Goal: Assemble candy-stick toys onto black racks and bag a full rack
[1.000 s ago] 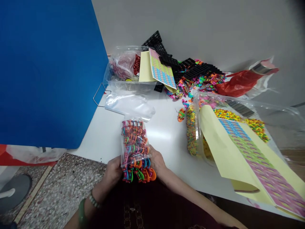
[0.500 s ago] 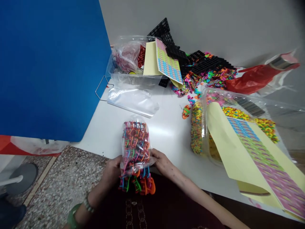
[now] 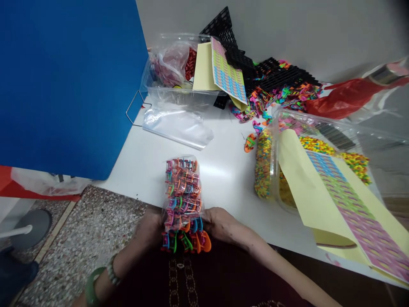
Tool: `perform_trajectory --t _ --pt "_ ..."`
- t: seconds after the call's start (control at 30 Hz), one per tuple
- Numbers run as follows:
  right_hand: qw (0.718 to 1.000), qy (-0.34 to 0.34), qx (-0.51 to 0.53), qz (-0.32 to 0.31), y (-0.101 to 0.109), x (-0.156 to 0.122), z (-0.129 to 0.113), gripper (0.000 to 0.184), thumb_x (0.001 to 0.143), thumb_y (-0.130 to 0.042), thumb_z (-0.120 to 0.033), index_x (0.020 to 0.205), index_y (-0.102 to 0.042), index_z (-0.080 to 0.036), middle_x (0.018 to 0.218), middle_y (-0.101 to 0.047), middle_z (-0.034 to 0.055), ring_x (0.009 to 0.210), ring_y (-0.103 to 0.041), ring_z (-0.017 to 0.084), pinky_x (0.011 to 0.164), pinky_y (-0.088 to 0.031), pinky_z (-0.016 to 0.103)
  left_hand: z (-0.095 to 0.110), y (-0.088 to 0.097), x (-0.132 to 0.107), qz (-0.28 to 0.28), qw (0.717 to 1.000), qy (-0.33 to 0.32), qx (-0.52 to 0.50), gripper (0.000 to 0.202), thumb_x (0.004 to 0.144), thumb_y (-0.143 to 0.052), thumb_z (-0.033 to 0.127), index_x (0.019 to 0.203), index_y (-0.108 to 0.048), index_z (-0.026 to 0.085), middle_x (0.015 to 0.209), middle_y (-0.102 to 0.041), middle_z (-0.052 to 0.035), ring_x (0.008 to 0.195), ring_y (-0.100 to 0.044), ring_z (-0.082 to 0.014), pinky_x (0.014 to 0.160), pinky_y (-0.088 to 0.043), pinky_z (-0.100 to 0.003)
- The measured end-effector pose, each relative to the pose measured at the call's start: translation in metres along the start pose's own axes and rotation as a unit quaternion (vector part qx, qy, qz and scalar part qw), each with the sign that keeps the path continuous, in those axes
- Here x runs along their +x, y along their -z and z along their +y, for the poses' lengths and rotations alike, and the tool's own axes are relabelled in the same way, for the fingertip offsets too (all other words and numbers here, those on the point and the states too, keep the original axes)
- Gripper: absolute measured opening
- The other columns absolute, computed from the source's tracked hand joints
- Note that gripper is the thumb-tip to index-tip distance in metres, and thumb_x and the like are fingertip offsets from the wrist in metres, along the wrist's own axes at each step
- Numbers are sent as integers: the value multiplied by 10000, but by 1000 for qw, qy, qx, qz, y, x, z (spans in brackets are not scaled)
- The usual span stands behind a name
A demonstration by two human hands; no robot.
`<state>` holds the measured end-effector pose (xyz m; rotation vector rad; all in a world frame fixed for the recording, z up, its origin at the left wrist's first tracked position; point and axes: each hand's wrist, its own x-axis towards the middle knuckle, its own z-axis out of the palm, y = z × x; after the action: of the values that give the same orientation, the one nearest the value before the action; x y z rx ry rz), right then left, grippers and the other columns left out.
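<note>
The left hand (image 3: 149, 230) and right hand (image 3: 220, 224) clasp a clear bag of hair clips (image 3: 182, 192); it rises between them.

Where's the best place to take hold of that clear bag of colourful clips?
Probably the bag by its upper part, coming from above and pinching its sides: that end stands up free of anything, while the left hand and right hand hug the lower end, where the clips bunch.

WALL: pale grey wall (image 3: 287, 34) behind | LEFT: blue partition board (image 3: 64, 85) upright beside the table | TABLE: white tabletop (image 3: 223, 192) | FLOOR: speckled terrazzo floor (image 3: 89, 238), pale divider strip (image 3: 54, 226), round grey base (image 3: 33, 228)
</note>
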<state>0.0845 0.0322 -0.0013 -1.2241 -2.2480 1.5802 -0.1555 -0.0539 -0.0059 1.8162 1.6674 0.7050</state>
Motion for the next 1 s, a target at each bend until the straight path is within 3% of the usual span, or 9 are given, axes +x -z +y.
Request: perform_trajectory --t 0.1,0.17,0.33,0.43,0.57,0.7,0.8,1.0 --pt "998 40 1 -47 3 -2 -5 105 759 -588 -209 686 -656 -241 695 -665 -14 634 -579 145 594 -431 246 0 5 -2 -69 997 46 9 195 726 -575 222 542 -640 223 613 -653 -43 592 -576 -172 559 -453 -254" --pt "998 59 6 7 2 -1 -10 96 771 -571 -202 738 -655 -236 795 -675 0 712 -595 152 633 -447 251 3 8 0 -58 995 83 -8 195 726 -570 214 542 -632 210 616 -638 -33 603 -578 -156 583 -456 -242" --pt "984 29 16 177 -1 7 -20 105 807 -510 -187 716 -555 -214 672 -593 -28 624 -540 122 560 -396 219 19 9 11 107 984 114 -89 159 785 -537 217 667 -640 195 713 -652 -25 722 -627 -157 685 -502 -251" --pt "964 69 -31 255 -2 12 -26 90 846 -471 -170 809 -542 -211 653 -575 -35 576 -513 111 549 -381 217 28 9 15 167 973 120 -105 139 822 -535 217 865 -665 191 775 -689 -16 720 -640 -147 678 -511 -240" --pt "903 179 -156 359 -1 18 -31 142 870 -455 -122 917 -565 -198 677 -605 -12 592 -538 122 580 -384 234 35 17 23 218 973 53 -63 169 824 -563 208 959 -663 189 851 -716 -20 773 -660 -149 718 -514 -240" --pt "836 224 -239 440 5 27 -34 165 868 -472 -91 955 -581 -178 708 -632 19 631 -556 142 608 -384 260 37 26 37 227 974 12 -13 137 843 -538 167 883 -664 202 772 -709 18 692 -654 -122 656 -494 -208" --pt "811 227 -254 475 14 34 -38 178 862 -467 -59 921 -583 -180 717 -638 27 653 -557 148 630 -388 271 38 26 46 253 966 -15 52 124 867 -535 164 867 -650 207 750 -698 26 672 -646 -121 647 -478 -213" --pt "786 272 -250 495 32 34 -47 133 870 -516 -80 863 -590 -191 720 -645 27 658 -552 146 634 -374 279 55 24 57 351 921 -76 149 36 892 -578 183 902 -612 190 738 -680 1 640 -613 -131 657 -458 -240"
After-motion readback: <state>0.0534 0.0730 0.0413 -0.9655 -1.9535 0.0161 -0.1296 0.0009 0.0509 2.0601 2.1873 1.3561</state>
